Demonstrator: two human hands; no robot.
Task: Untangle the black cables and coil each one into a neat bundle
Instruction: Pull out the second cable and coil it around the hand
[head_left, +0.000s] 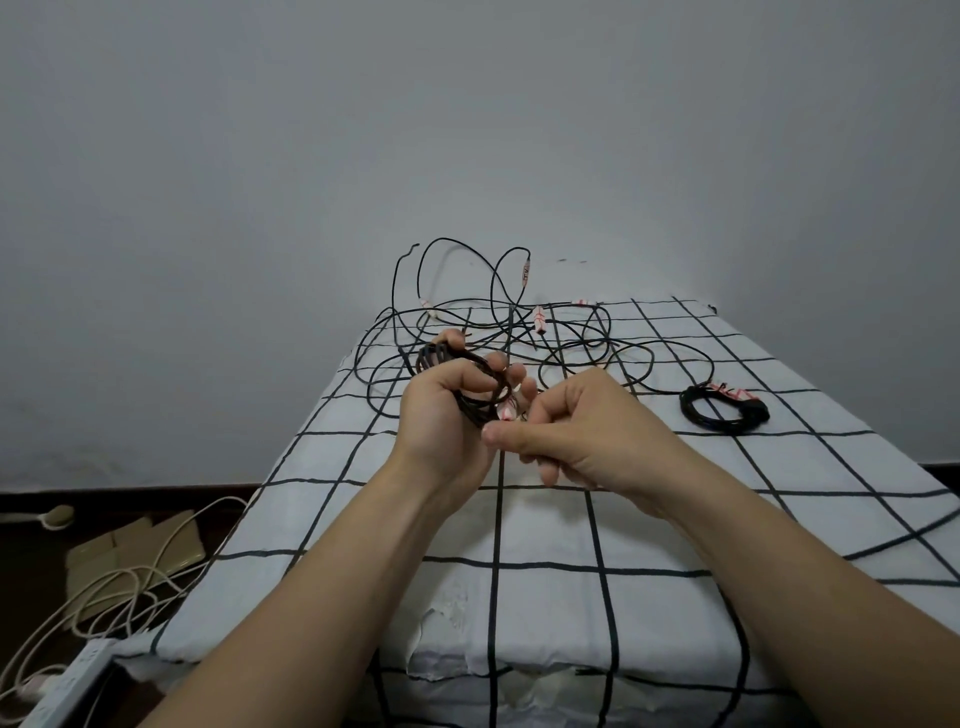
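Observation:
My left hand (447, 410) grips a coil of black cable (470, 376) wound in several loops around its fingers, held above the bed. My right hand (576, 431) is curled beside it, its thumb and fingers pinching the coil's end near a white-and-red tag (506, 410). Behind the hands a tangle of loose black cables (524, 332) with red-marked tags spreads over the far end of the bed, some loops standing up against the wall. One coiled black cable bundle (722, 408) lies on the bed to the right.
The bed is covered with a white sheet with a black grid (571, 545). On the dark floor at the left lie white cords (119, 582), a white power strip (78, 675) and flat cardboard (135, 545). A grey wall stands behind.

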